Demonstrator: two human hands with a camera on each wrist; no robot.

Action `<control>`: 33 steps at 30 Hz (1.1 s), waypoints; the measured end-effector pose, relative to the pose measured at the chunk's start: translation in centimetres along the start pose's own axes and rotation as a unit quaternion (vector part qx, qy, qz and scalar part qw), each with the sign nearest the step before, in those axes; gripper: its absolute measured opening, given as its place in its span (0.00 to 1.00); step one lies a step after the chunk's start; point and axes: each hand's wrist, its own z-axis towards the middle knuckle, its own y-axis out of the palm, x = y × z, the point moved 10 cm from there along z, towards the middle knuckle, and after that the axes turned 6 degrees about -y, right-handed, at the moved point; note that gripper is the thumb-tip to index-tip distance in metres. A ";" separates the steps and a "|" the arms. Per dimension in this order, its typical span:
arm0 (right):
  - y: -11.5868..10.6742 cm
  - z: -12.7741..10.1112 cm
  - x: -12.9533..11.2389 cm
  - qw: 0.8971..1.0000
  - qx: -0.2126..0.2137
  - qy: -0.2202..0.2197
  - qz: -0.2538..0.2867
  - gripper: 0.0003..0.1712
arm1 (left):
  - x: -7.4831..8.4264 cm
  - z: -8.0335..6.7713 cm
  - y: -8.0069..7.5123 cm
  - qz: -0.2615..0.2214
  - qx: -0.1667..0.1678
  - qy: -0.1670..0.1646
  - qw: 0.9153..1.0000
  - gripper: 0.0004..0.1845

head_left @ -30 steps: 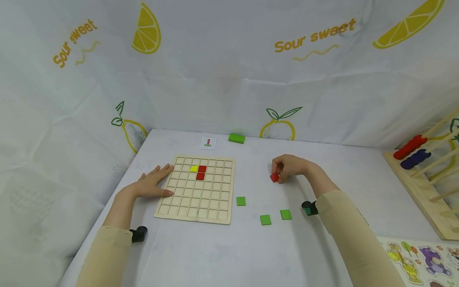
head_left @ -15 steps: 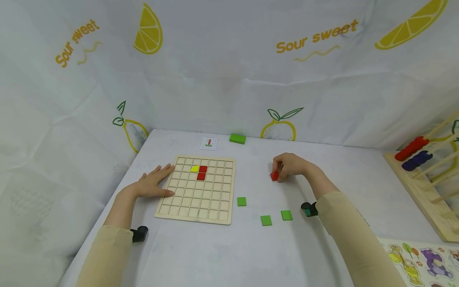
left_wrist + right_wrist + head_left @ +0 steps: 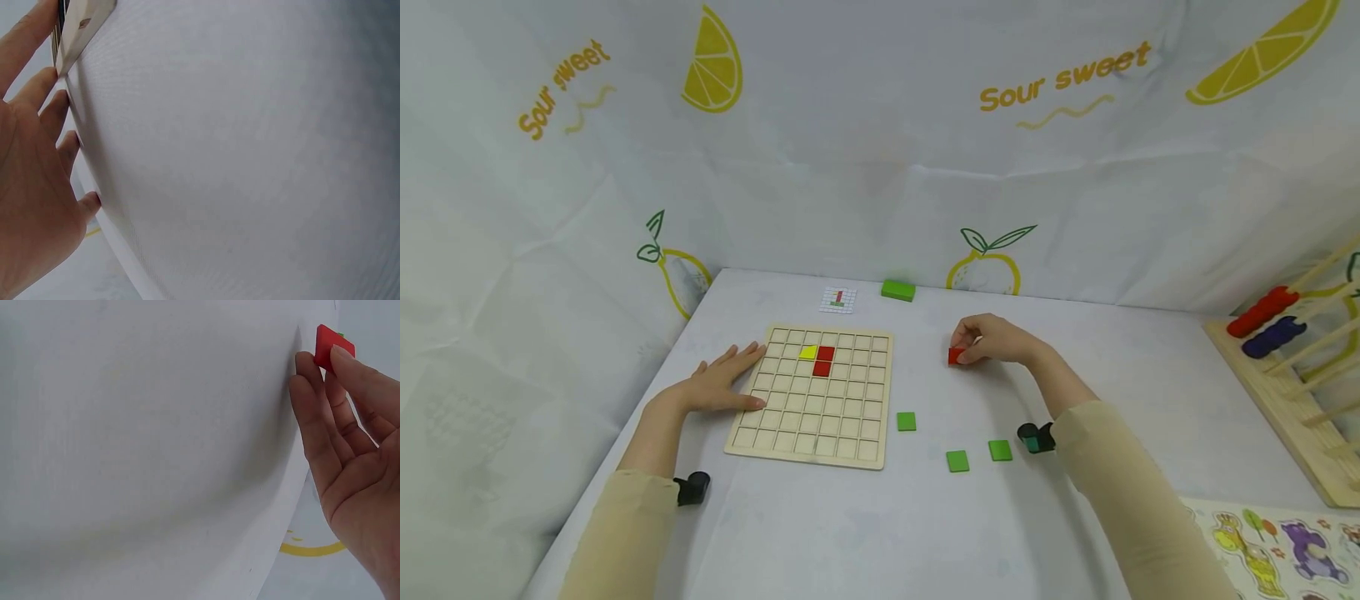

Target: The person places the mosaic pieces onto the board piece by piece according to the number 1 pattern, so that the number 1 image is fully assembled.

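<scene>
Red tile (image 3: 956, 357) pinched at right hand (image 3: 992, 342) fingers' (image 3: 342, 359) tips — off the table.

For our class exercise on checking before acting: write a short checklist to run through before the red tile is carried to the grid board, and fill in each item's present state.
1. Red tile pinched by the right hand: ok.
2. Left hand flat on the grid board, steadying it: ok.
3. Free cell beneath the two red tiles on the board: ok.
4. Pattern card readable: cannot tell, too small.
5. Green tiles out of the direct way: ok.
</scene>
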 end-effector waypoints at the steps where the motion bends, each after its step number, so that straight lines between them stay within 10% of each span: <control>1: 0.0 0.1 -0.2 1.000 0.005 -0.001 0.002 0.12 | 0.0 0.0 0.0 0.000 0.000 0.000 1.000 0.55; 33: 4.7 4.3 -6.5 0.990 0.079 -0.053 0.103 0.16 | 0.0 0.1 0.0 0.005 0.003 -0.005 1.000 0.54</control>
